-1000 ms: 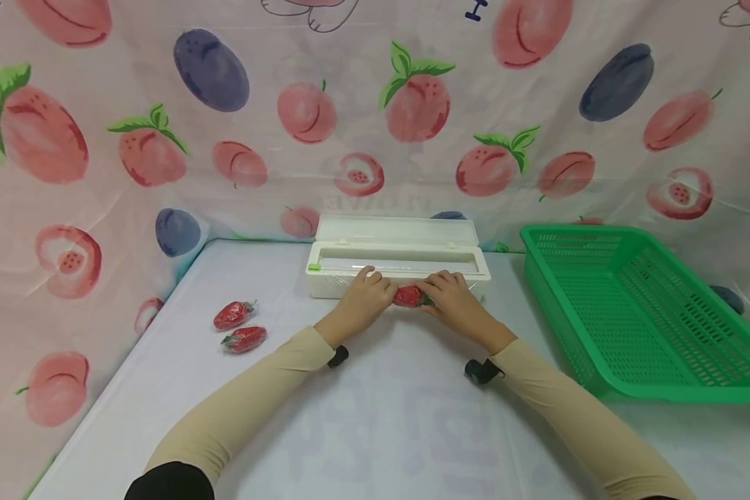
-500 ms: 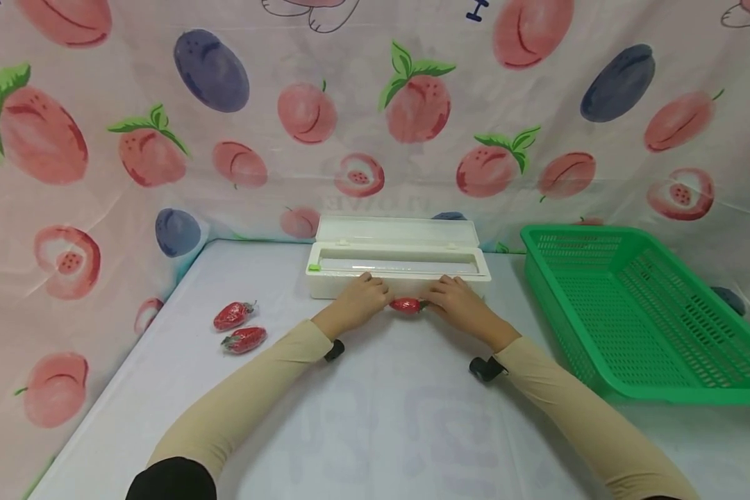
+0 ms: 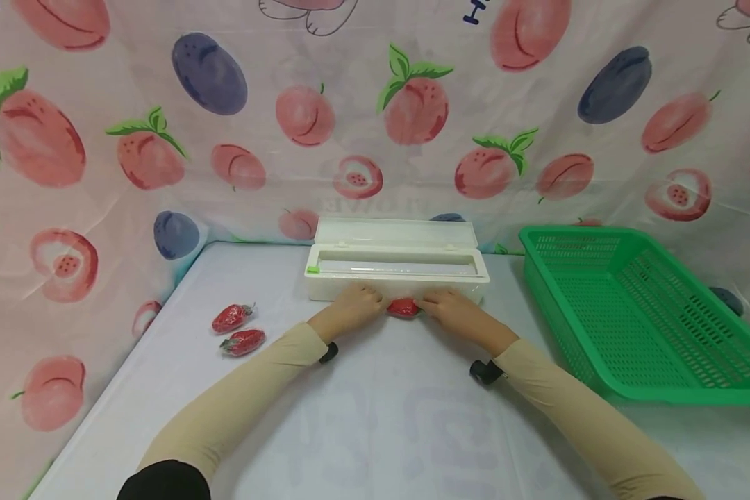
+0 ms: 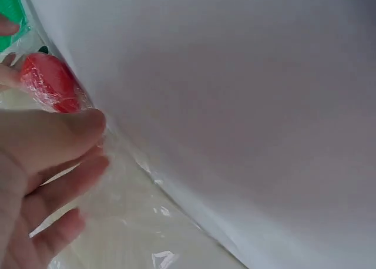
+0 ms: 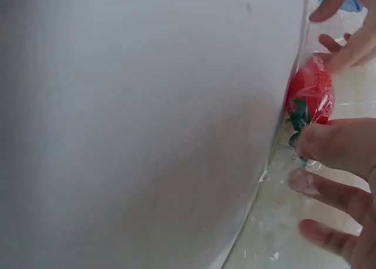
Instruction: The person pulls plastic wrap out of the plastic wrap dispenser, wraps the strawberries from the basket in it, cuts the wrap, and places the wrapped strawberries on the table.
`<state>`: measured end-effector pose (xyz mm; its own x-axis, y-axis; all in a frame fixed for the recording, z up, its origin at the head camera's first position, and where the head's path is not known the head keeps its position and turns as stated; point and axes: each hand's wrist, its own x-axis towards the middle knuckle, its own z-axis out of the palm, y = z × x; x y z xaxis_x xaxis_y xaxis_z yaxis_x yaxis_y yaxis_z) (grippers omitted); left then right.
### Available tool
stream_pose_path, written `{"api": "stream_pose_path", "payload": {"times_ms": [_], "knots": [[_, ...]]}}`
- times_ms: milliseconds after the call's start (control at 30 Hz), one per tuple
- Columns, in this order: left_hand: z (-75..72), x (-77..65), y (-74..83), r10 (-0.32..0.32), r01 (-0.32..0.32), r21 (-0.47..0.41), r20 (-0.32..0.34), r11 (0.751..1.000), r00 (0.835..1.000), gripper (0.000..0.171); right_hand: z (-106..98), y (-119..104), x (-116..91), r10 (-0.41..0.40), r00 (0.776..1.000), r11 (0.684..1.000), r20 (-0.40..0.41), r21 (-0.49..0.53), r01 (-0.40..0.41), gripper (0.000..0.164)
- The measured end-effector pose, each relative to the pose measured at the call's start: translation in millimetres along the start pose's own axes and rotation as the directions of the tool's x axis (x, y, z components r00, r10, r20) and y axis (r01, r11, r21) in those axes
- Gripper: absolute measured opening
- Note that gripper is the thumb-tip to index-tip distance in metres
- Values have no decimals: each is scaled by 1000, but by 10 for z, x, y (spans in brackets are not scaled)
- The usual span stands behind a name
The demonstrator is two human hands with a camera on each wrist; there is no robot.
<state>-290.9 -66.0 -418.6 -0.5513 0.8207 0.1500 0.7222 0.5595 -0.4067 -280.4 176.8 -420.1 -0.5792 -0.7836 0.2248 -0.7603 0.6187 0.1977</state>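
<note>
A red strawberry-shaped fruit (image 3: 403, 308) with green leaves lies wrapped in shiny cling film (image 5: 262, 173) at the front of a white film dispenser (image 3: 396, 286). My left hand (image 3: 354, 305) is at its plain end, thumb and forefinger pinching the film beside it. At the leafy end, my right hand (image 3: 453, 310) has thumb and forefinger on the film, its other fingers spread. More film spreads across the dispenser's pale front in both wrist views. Two other film-wrapped red fruits (image 3: 232, 318) lie to the left on the white table.
The dispenser's lid (image 3: 396, 233) stands raised against the fruit-print backdrop (image 3: 325, 180). A green slatted basket (image 3: 681, 397) stands on the right side of the table (image 3: 375, 444).
Both hands have come slightly down and nearer the table with the red fruit, from the dispenser's upper front edge to its foot. The dispenser, basket and two other fruits have not moved.
</note>
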Motion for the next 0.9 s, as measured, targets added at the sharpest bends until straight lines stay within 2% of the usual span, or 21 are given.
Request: {"api": "stream_pose_path", "payload": {"times_ms": [100, 333, 433, 567, 700, 833, 900], "knots": [[-14, -69, -1, 8, -5, -75, 49, 997, 999, 28, 8, 12, -44, -4, 1000, 999, -1, 45, 4, 36], [-55, -152, -25, 11, 11, -209, 104, 978, 995, 47, -28, 10, -81, -11, 1000, 995, 26, 97, 8, 38], [-47, -175, -47, 3, 19, -249, 89, 968, 996, 43, -51, -2, -92, 9, 999, 994, 51, 111, -15, 36], [-37, -208, -76, -5, 14, -274, 34, 962, 999, 27, -59, -4, -119, 38, 999, 996, 14, 80, -39, 31], [-16, -256, -97, -27, 44, -264, 69, 963, 997, 14, -54, 3, -142, 88, 996, 993, -24, 81, -86, 24], [22, -298, -116, -41, 73, -270, 123, 960, 992, 9, -28, 18, -154, 111, 994, 986, 20, 124, -112, 18], [25, -310, -121, -38, 74, -292, 126, 954, 991, 9, -21, 21, -157, 117, 992, 984, 48, 131, -122, 17]]}}
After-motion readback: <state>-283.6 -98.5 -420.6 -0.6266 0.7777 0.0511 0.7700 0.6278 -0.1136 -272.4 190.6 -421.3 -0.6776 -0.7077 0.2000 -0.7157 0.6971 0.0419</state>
